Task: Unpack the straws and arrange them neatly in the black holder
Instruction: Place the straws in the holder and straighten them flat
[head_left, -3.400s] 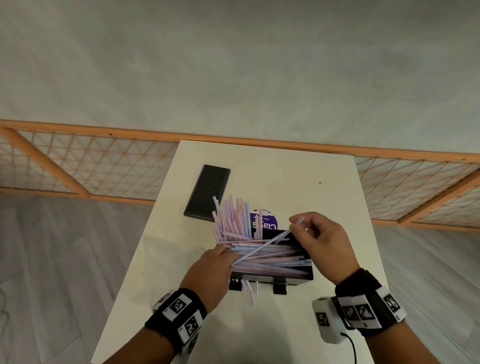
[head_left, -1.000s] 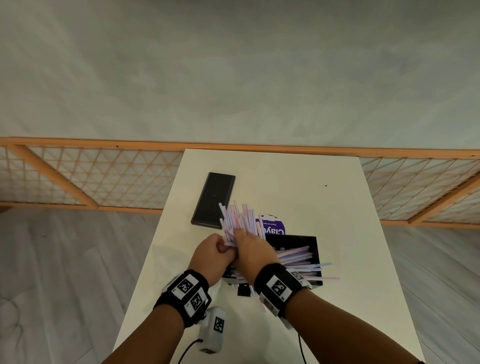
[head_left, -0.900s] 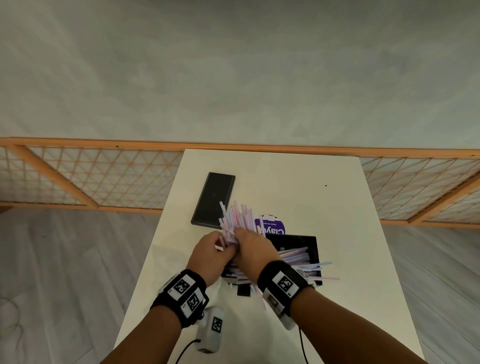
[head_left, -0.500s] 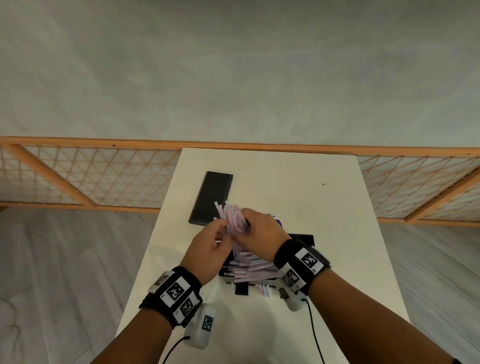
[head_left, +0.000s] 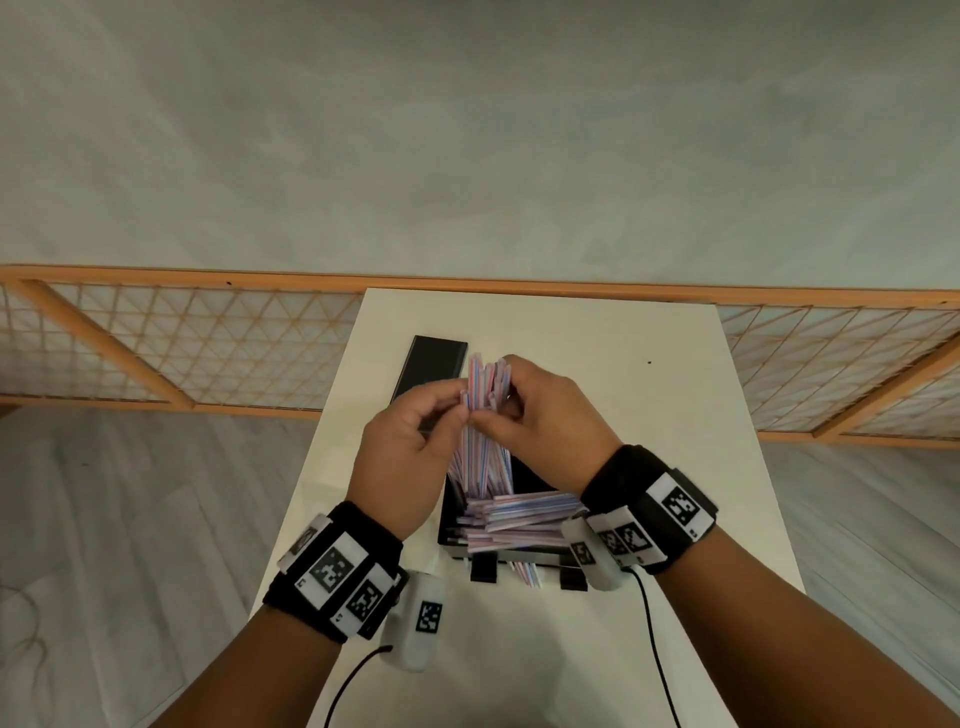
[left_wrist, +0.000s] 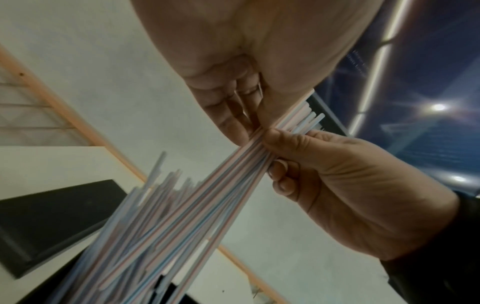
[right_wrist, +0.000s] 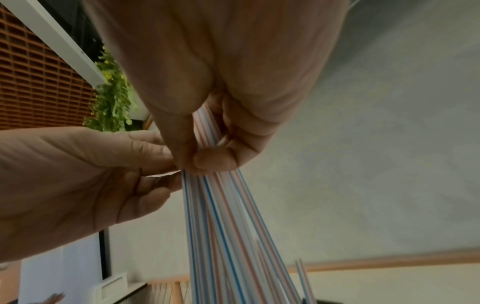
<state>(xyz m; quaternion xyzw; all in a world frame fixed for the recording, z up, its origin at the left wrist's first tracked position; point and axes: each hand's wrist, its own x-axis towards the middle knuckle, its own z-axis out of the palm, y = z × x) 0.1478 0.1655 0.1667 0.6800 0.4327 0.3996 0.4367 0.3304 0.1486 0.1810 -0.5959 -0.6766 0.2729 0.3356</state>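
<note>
A bundle of striped straws (head_left: 484, 415) is held upright above the black holder (head_left: 524, 478), and both hands are closed on it. The left hand (head_left: 410, 457) is seen at the left of the bundle, with its thumb and fingers pinched around the upper part of the straws; in the left wrist view the same straws (left_wrist: 197, 205) are seen passing between its curled fingers (left_wrist: 228, 115). The right hand (head_left: 550, 415) is closed around the bundle from the right, at about the same height, so that the two hands touch each other at the straws. In the right wrist view the straws (right_wrist: 221, 216) are seen to fan out below the grip, thumb and fingers (right_wrist: 215, 158) being curled round them. The lower ends of the bundle reach down into the holder, whose opening is already partly filled with loose straws (head_left: 519, 519) lying crosswise, some of them projecting over its near edge. A few straw ends (head_left: 527, 574) hang below the holder's front, between its two black feet. Behind the holder, partly hidden by the left hand, a flat black lid (head_left: 431, 369) lies on the white surface (head_left: 675, 467). Beyond the surface, a wooden lattice rail (head_left: 182, 353) is seen against a grey wall.
</note>
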